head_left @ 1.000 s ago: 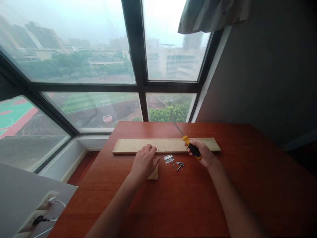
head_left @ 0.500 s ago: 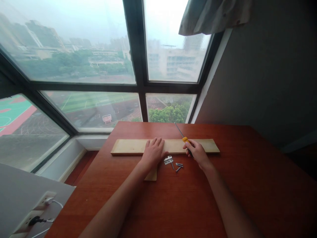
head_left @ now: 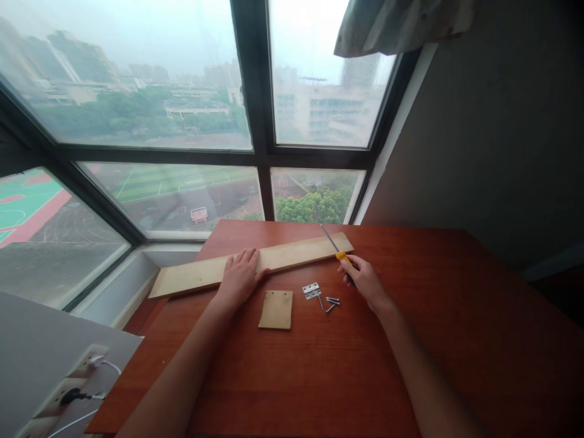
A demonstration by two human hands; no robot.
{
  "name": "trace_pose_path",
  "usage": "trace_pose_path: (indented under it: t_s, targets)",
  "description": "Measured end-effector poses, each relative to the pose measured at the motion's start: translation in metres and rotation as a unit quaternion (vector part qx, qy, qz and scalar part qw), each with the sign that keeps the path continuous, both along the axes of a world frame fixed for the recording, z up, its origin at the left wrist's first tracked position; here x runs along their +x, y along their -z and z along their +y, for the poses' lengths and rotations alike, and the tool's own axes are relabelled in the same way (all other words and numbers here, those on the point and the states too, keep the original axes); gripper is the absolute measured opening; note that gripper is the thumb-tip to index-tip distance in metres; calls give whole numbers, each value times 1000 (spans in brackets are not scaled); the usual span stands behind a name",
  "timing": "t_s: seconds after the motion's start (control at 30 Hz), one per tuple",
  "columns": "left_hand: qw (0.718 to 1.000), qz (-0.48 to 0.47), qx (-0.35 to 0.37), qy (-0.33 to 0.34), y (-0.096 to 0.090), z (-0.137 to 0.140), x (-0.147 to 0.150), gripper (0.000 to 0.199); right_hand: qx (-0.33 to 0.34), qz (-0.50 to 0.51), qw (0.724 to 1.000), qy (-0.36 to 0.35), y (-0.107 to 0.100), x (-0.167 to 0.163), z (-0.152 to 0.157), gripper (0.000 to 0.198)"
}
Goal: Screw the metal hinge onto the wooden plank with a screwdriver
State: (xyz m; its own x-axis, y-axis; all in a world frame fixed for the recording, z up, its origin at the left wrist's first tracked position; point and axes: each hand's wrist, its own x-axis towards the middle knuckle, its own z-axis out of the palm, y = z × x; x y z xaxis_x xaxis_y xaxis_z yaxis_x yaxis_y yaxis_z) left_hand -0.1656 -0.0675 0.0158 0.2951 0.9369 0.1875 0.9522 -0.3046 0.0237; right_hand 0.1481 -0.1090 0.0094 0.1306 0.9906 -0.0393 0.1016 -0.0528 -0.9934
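My left hand point(head_left: 240, 274) lies spread on a long pale wooden board point(head_left: 292, 251), which sits at a slant and pokes out past the table's left edge. In my right hand point(head_left: 360, 274) is a screwdriver point(head_left: 343, 258) with a yellow and black handle, its thin shaft pointing up and away. A small square wooden piece point(head_left: 276, 310) with two holes near its far edge lies nearer to me. Beside it rests a silver hinge point(head_left: 311, 291), and several screws point(head_left: 332, 303) are scattered to the right of that.
The reddish-brown table point(head_left: 347, 377) stands against large windows point(head_left: 314, 194). Power sockets point(head_left: 68, 392) with plugged-in cables are on the low wall at the left. A curtain point(head_left: 401, 27) hangs at the upper right.
My left hand has slid the long board to the left and turned it, its right end now farther back. The small wooden piece is uncovered. My right hand keeps the screwdriver in nearly the same place.
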Motion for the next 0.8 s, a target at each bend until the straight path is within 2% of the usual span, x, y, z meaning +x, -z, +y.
trace_pose_path:
  t_s: [0.1, 0.2, 0.3, 0.37, 0.47, 0.57, 0.63, 0.8]
  targets:
    - [1000, -8, -5, -13, -3, -2, -9, 48, -3, 2, 1000, -3, -1, 0, -1, 36]
    - [999, -32, 20, -14, -7, -9, 0, 44, -4, 1, 1000, 0, 0, 1, 0, 37]
    - [994, -79, 58, 38, -13, -25, 32, 32, -3, -1, 1000, 6, 3, 3, 1, 38]
    - [987, -103, 37, 116, -15, -39, 63, 21, -1, -3, 1000, 6, 4, 3, 2, 39]
    - [971, -101, -3, 217, -13, -58, 109, 18, 6, -6, 1000, 3, 5, 2, 3, 40]
    - [968, -80, -20, 236, -5, -69, 141, 20, 11, -10, 1000, 3, 6, 1, 3, 41]
    - [969, -65, -23, 236, 1, -70, 152, 20, 13, -13, 1000, 4, 6, 1, 3, 41]
    - [971, -20, -9, 238, 8, -66, 149, 13, 14, -13, 1000, 6, 5, 1, 3, 39]
